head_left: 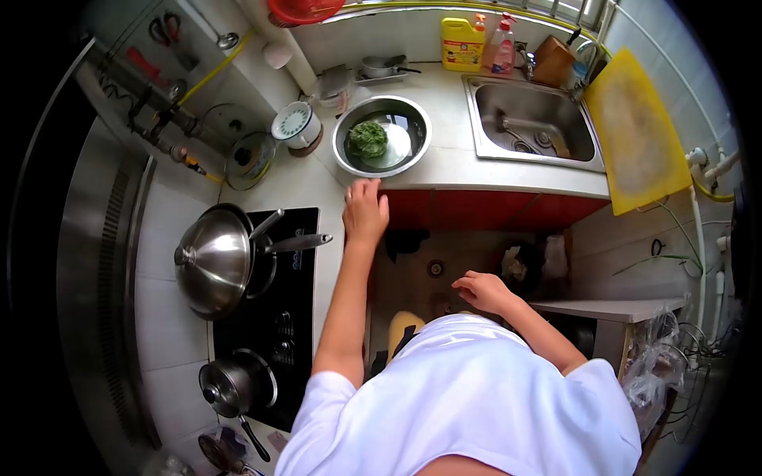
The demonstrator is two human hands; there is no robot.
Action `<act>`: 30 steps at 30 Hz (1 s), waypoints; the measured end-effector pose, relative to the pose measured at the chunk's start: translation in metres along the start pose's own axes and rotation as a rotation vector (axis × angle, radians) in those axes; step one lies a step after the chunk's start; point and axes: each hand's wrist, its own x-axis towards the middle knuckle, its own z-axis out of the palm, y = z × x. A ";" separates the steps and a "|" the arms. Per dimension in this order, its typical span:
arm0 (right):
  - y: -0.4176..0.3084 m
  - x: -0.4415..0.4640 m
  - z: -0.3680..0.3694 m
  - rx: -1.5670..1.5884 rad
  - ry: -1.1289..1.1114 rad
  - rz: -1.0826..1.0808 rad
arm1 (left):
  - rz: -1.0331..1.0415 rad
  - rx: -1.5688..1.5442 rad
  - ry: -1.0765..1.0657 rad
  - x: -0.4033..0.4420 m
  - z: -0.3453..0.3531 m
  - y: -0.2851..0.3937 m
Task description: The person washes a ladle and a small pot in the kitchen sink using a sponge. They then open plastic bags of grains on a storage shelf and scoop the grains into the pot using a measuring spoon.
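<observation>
My left hand (365, 213) is at the counter's front edge, just below a wide metal basin (342, 155). Its fingers point forward, slightly bent, and hold nothing that I can see; whether they touch the edge I cannot tell. In the basin sits a clump of green leafy vegetable (368, 140), with what looks like water around it. My right hand (482, 291) hangs in front of my body, above the floor, its fingers loosely bent with nothing visible in them.
To the left, a lidded wok (213, 262) and a lidded saucepan (230, 385) stand on the black cooktop (295, 305). A steel sink (540, 119) is at the right, beside a yellow board (639, 131). A white enamel pot (298, 131) stands left of the basin; bottles (500, 49) line the back.
</observation>
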 end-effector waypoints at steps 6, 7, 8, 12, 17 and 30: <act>0.028 -0.035 -0.013 0.103 0.147 0.220 | -0.038 0.334 -0.222 0.114 0.077 -0.029; 0.031 -0.041 -0.016 0.128 0.182 0.284 | -0.052 0.389 -0.277 0.126 0.088 -0.034; 0.031 -0.044 -0.017 0.145 0.198 0.347 | -0.054 0.414 -0.358 0.135 0.099 -0.042; 0.038 -0.059 -0.013 0.146 0.295 0.509 | -0.058 0.574 -0.423 0.156 0.128 -0.050; 0.032 -0.049 -0.013 0.216 0.327 0.643 | 0.064 0.650 -0.260 0.185 0.152 -0.083; 0.042 0.047 -0.033 0.141 0.298 0.486 | -0.368 -0.435 -0.842 0.257 0.115 -0.121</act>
